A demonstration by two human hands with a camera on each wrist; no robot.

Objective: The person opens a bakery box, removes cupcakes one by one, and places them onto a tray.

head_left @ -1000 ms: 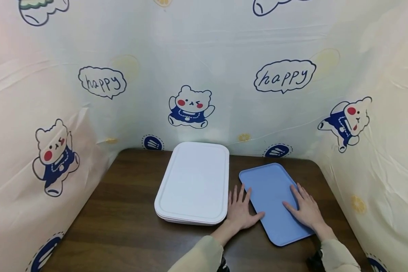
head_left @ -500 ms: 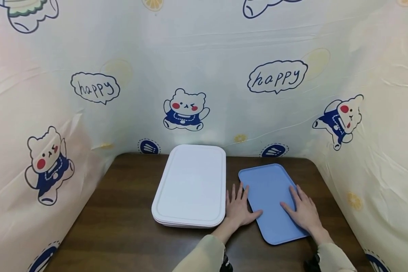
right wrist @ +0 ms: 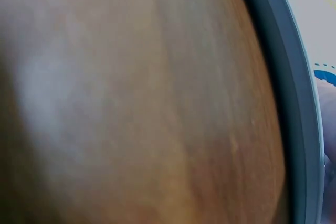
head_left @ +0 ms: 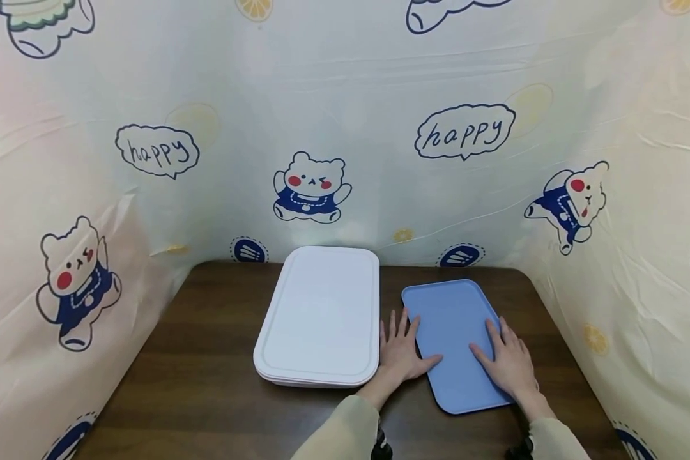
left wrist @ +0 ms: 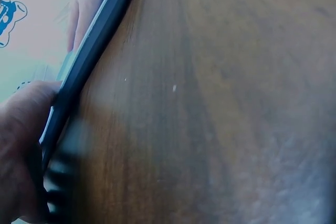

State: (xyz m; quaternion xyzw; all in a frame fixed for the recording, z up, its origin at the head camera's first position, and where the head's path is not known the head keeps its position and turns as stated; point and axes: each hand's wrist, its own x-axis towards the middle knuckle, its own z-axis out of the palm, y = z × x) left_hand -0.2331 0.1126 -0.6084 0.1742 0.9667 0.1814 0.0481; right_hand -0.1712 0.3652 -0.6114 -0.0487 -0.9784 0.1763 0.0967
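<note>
A flat light-blue tray [head_left: 451,326] lies on the right part of the table, slightly askew. My left hand [head_left: 401,354] rests at its left side with straight, spread fingers, the thumb touching the tray's surface near that edge. Across the right edge lies my right hand [head_left: 508,364], fingers extended over the rim and thumb on the tray. From the left wrist, the tray's side [left wrist: 102,27] shows as a dark band beside my left thumb [left wrist: 26,116]. The right wrist view shows the tray's side [right wrist: 294,93] close up.
A white, rounded rectangular lidded box or stack [head_left: 322,316] stands left of the tray, close against my left hand. The brown wooden table [head_left: 207,358] is enclosed at the back and sides by a printed cloth [head_left: 374,128].
The tray has turned slightly, its near end swinging left between my hands. My right hand has moved a little left with it. The head view has shifted slightly.
</note>
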